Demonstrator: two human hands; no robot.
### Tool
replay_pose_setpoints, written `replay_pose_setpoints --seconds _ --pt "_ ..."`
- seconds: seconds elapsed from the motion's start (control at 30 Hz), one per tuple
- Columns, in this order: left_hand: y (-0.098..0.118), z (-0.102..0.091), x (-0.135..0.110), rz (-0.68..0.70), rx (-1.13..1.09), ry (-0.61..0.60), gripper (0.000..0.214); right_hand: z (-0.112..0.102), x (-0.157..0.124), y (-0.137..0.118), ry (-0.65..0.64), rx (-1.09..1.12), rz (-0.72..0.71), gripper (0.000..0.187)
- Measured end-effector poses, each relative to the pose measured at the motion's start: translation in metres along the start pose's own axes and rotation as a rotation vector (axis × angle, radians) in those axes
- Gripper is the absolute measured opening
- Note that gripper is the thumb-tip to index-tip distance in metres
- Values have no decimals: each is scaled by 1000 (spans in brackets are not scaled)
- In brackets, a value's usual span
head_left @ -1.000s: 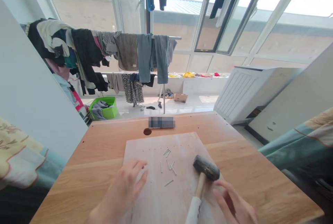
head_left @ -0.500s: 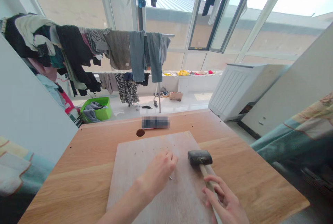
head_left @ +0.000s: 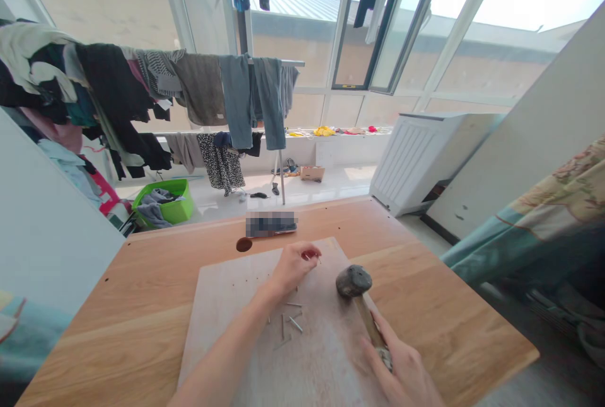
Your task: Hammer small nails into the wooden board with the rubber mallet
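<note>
L hand [head_left: 293, 268] has moved up to 12 o'clock on the wood board [head_left: 312, 366], fingers pinched together on what looks like a single nail [head_left: 318, 259], too thin to be sure. R hand [head_left: 396, 374] clamped on the mallet handle [head_left: 366, 322], rubber head [head_left: 353, 281] at 1 o'clock. Loose nails [head_left: 289, 319] lie just by my L forearm. Step: picking up a nail; next move calls for standing it upright. Blurred patch [head_left: 271, 224] on desk [head_left: 425, 293] unreadable.
</note>
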State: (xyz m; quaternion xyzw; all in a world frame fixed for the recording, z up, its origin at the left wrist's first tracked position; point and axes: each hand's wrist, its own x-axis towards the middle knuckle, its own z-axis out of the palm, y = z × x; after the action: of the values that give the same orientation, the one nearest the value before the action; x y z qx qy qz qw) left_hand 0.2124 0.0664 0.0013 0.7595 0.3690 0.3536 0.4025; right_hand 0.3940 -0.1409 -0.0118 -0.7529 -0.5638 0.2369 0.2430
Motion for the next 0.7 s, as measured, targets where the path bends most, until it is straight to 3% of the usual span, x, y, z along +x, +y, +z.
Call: replay_pose_setpoints --seconds 0.17,0.37,0.53,0.7 --pt "-2 13 -1 64 18 -7 24 2 -4 7 -8 32 13 74" --pt "-6 14 -3 63 11 -14 18 -6 -3 7 9 277 31 62" --pt "-12 16 -3 45 -7 -2 20 -14 1 -7 -146 454 184 75" --pt "-13 16 -2 30 -29 7 25 -24 19 -37 -134 543 101 85"
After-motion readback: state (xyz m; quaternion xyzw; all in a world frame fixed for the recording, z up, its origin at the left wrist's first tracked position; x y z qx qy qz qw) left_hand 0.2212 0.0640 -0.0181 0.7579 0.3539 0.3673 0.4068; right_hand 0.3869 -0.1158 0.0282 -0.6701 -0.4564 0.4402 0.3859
